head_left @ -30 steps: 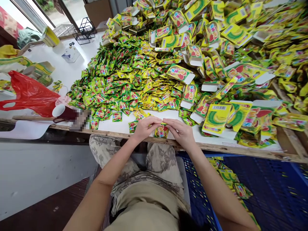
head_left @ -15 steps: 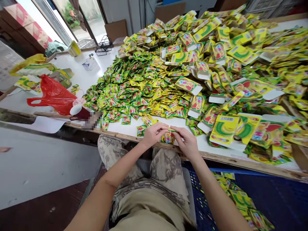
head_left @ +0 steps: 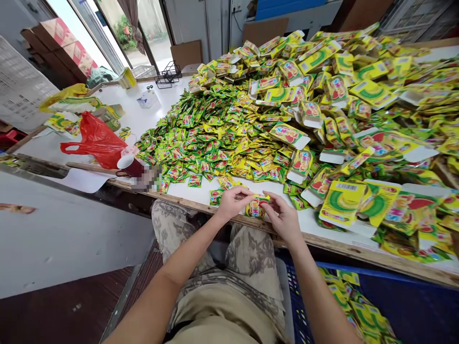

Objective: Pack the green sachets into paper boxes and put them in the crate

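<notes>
At the table's front edge, a small yellow-and-green carton (head_left: 255, 207) with a watermelon print is between my two hands. The fingers of my left hand (head_left: 231, 203) pinch its upper left corner. My right hand (head_left: 286, 219) grips its upper right side with thumb and fingers. Just behind my left hand lie a few small sachets (head_left: 226, 181) on the white tabletop. A large heap of green and yellow sachets (head_left: 201, 129) rises beyond. On the right, many yellow cartons (head_left: 342, 201) are piled up, several with white flaps standing open.
To the left are a red plastic bag (head_left: 93, 141), a dark red mug (head_left: 132, 166) and a small white box (head_left: 148, 99). A black wire rack (head_left: 168, 75) stands farther back. Below the table at right, a blue crate (head_left: 376, 291) holds more yellow cartons.
The camera view has shifted, so the scene sits slightly lower and farther right. My fingers have spread along the carton's top, and more of its printed front shows.
</notes>
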`<state>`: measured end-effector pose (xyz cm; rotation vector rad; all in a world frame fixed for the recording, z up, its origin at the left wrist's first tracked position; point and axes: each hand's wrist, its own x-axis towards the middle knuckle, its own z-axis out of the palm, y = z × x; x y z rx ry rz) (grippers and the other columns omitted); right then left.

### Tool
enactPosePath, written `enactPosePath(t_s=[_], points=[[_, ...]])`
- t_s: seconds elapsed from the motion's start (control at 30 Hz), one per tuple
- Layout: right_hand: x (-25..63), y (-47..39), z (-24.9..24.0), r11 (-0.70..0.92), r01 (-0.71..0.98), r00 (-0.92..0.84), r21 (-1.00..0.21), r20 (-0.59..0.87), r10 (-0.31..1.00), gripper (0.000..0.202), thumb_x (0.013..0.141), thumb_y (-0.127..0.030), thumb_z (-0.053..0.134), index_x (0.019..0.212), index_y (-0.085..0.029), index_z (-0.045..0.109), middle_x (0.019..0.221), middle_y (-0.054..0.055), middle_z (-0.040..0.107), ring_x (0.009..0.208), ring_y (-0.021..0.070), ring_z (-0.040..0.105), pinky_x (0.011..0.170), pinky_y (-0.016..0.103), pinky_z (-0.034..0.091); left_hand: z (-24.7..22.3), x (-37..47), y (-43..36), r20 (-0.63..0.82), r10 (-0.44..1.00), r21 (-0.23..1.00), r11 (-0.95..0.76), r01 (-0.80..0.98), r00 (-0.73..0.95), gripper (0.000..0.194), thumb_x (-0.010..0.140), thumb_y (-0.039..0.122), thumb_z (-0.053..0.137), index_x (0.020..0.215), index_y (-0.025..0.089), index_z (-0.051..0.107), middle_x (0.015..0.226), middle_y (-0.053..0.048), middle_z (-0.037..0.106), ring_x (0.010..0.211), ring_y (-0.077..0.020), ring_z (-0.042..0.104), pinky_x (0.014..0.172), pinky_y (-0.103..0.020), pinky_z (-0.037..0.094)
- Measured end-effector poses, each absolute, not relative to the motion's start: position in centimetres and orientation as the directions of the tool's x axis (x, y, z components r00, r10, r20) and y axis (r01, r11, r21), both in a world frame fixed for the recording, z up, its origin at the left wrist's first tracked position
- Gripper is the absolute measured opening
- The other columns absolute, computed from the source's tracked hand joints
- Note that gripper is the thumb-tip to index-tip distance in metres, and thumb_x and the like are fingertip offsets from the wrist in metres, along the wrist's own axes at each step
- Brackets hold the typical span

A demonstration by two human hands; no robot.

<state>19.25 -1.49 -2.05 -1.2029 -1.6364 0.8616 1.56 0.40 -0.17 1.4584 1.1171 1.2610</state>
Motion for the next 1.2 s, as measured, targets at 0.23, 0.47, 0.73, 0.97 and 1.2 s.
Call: enactPosePath(t_s=[0.23,0.47,0.73,0.97,1.2], points=[[19.3,-1.6,-2.5,0.252,0.284,-0.123,-0.925,0.225,0.967,0.034,0.088,-0.042,0.055,0.114,-0.021,0.056,0.09,0.006,0.066,0.081,0.0203,0.066,0.071,0.035,0.056,-0.4,1.7,0.3,0.154,0.983,0.984,-0.162,0.079,0.096,0.03,0.073,0.041,0.071,0.087,0.014,0.068,0.084,-0.007,0.068,0.076,-0.0141,0.064,0.069,-0.027,0.052],[19.3,-1.7,-2.0,0.271,0.355,-0.106,-0.895,0.25,0.962,0.036,0.088,-0.039,0.055,0.119,-0.02,0.055,0.087,0.006,0.065,0.076,0.0187,0.064,0.066,0.032,0.054,-0.3,1.7,0.3,0.111,0.986,0.988,-0.123,0.093,0.126,0.032,0.073,0.04,0.07,0.091,0.014,0.066,0.079,-0.004,0.066,0.071,-0.0126,0.061,0.066,-0.025,0.05],[19.5,-2.1,-1.5,0.226,0.454,-0.064,-0.862,0.222,0.973,0.037,0.086,-0.04,0.057,0.118,-0.02,0.059,0.078,0.004,0.061,0.064,0.0163,0.058,0.054,0.029,0.046,-0.4,2.1,0.2,0.136,0.982,0.985,-0.148,0.091,0.129,0.031,0.075,0.042,0.068,0.089,0.015,0.068,0.091,-0.007,0.068,0.078,-0.0149,0.064,0.071,-0.028,0.052],[19.4,-1.9,-1.6,0.226,0.369,-0.119,-0.902,0.195,0.973,0.036,0.088,-0.04,0.054,0.118,-0.02,0.055,0.079,0.003,0.062,0.067,0.0177,0.061,0.057,0.029,0.049,-0.3,2.0,0.1,0.05,0.99,0.999,-0.052,0.006,0.135,0.043,0.068,0.041,0.075,0.099,0.014,0.062,0.082,-0.003,0.063,0.073,-0.0112,0.059,0.068,-0.024,0.048],[19.3,-1.8,-2.1,0.244,0.371,-0.153,-0.896,0.2,0.968,0.037,0.088,-0.04,0.055,0.12,-0.022,0.053,0.08,0.003,0.06,0.069,0.0181,0.06,0.058,0.031,0.052,-0.5,1.6,0.4,-0.013,0.982,0.998,0.025,-0.059,0.189,0.042,0.066,0.043,0.076,0.091,0.013,0.06,0.076,-0.001,0.059,0.066,-0.0089,0.054,0.063,-0.023,0.043]])
